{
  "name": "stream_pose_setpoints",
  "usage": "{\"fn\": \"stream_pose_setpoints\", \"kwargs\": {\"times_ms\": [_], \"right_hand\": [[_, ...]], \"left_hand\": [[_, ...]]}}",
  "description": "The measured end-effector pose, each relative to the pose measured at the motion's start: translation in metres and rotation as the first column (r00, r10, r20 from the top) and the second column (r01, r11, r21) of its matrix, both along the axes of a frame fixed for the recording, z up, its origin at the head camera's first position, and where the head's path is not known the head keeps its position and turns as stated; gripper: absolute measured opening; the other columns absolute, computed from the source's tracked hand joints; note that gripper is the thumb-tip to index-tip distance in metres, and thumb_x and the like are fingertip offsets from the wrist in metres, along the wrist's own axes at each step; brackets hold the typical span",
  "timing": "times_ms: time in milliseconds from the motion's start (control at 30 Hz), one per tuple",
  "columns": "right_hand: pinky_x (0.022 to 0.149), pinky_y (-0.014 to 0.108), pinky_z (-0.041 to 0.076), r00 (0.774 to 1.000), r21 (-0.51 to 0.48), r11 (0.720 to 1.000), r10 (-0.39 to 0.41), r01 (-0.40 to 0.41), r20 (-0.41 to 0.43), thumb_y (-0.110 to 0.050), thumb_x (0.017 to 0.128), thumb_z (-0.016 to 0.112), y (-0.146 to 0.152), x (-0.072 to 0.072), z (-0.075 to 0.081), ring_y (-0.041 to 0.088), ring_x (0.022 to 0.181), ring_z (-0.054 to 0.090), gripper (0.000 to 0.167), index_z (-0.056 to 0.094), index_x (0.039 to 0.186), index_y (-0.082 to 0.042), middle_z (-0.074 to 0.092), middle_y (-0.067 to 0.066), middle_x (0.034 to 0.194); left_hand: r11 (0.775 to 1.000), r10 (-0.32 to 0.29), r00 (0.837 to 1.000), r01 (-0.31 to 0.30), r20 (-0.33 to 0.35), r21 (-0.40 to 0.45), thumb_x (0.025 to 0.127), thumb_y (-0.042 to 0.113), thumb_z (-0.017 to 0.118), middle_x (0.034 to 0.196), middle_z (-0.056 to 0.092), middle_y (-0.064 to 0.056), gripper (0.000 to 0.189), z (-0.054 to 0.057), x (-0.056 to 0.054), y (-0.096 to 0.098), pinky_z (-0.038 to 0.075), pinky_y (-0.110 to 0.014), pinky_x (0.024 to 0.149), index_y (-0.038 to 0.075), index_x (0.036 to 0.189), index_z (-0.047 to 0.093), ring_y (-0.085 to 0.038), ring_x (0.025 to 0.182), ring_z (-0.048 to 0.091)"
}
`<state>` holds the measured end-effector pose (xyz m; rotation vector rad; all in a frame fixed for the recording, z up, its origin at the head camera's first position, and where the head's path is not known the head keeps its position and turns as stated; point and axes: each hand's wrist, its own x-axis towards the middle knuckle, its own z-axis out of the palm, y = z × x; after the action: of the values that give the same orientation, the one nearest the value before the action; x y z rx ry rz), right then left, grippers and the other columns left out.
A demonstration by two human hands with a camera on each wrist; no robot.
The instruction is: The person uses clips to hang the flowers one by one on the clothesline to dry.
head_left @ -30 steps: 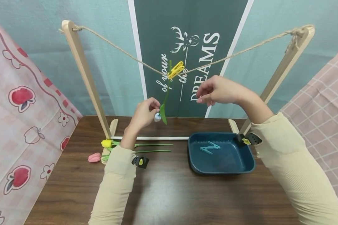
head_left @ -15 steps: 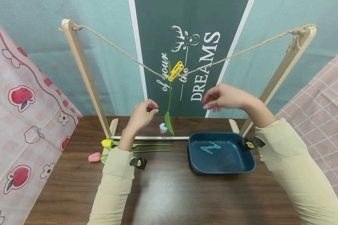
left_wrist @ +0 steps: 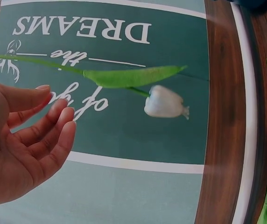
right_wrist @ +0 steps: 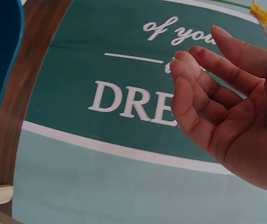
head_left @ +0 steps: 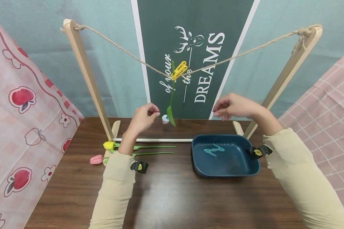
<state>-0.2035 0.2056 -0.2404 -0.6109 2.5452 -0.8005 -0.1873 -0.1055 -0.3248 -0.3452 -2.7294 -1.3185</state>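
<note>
A white-blue artificial tulip (head_left: 165, 119) hangs head-down from the rope (head_left: 126, 53), its green stem pinned by a yellow clothespin (head_left: 179, 70). Just left of the bloom, my left hand (head_left: 144, 117) hovers with loosely bent fingers and nothing in them; the left wrist view shows a gap between its fingertips and the green leaf (left_wrist: 133, 76). My right hand (head_left: 236, 106) is in the air right of the flower, above the tray, its fingers relaxed and holding nothing, as the right wrist view (right_wrist: 231, 102) also shows.
Wooden posts (head_left: 87, 79) carry the rope at both ends, joined low by a white rod (head_left: 160, 140). A yellow tulip (head_left: 109, 145) and a pink tulip (head_left: 96, 159) lie on the table at left. Teal clothespins (head_left: 214, 150) lie in the blue tray (head_left: 226, 174).
My left hand has let go of the tulip and drawn slightly left. The flower swings free on the rope. My right hand has moved down and to the right.
</note>
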Motion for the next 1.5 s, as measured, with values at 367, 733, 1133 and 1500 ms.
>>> {"fn": "stream_pose_setpoints", "kwargs": {"times_ms": [367, 733, 1133, 1500], "right_hand": [[0.061, 0.033, 0.051, 0.998, -0.041, 0.999, -0.023, 0.026, 0.065, -0.009, 0.086, 0.063, 0.023, -0.001, -0.028, 0.022, 0.065, 0.059, 0.018, 0.062, 0.098, 0.005, 0.061, 0.008, 0.072], [0.064, 0.035, 0.052, 0.993, -0.065, 0.997, -0.036, 0.043, 0.109, -0.009, 0.087, 0.060, 0.044, -0.006, -0.054, 0.027, 0.070, 0.059, 0.017, 0.062, 0.099, 0.003, 0.061, 0.009, 0.076], [0.066, 0.037, 0.052, 0.988, -0.098, 0.994, -0.028, 0.043, 0.150, -0.008, 0.089, 0.057, 0.062, -0.010, -0.089, 0.029, 0.072, 0.061, 0.016, 0.062, 0.098, 0.004, 0.062, 0.015, 0.081], [0.069, 0.039, 0.052, 0.970, -0.159, 0.982, -0.059, 0.098, 0.237, -0.009, 0.089, 0.057, 0.075, -0.006, -0.121, 0.035, 0.078, 0.060, 0.019, 0.061, 0.100, 0.006, 0.062, 0.012, 0.085]], "left_hand": [[1.000, -0.023, 1.000, 0.024, 0.017, -0.006, 0.089, 0.011, 0.058, 0.087, 0.063, -0.011, 0.009, -0.006, 0.002, -0.004, 0.042, -0.034, 0.068, 0.003, 0.094, 0.061, -0.023, 0.077, 0.055], [1.000, -0.012, 0.999, 0.013, 0.048, -0.016, 0.090, 0.011, 0.057, 0.087, 0.061, -0.010, 0.011, -0.011, 0.004, -0.012, 0.042, -0.035, 0.069, 0.002, 0.095, 0.061, -0.024, 0.078, 0.054], [1.000, -0.003, 0.999, 0.004, 0.039, -0.027, 0.089, 0.011, 0.057, 0.089, 0.062, -0.012, 0.013, -0.017, 0.005, -0.021, 0.043, -0.037, 0.072, 0.001, 0.097, 0.061, -0.025, 0.081, 0.055], [0.999, -0.021, 0.999, 0.022, 0.042, -0.026, 0.089, 0.010, 0.058, 0.088, 0.062, -0.013, 0.012, -0.023, 0.009, -0.028, 0.044, -0.037, 0.071, 0.000, 0.095, 0.061, -0.025, 0.080, 0.056]]}}
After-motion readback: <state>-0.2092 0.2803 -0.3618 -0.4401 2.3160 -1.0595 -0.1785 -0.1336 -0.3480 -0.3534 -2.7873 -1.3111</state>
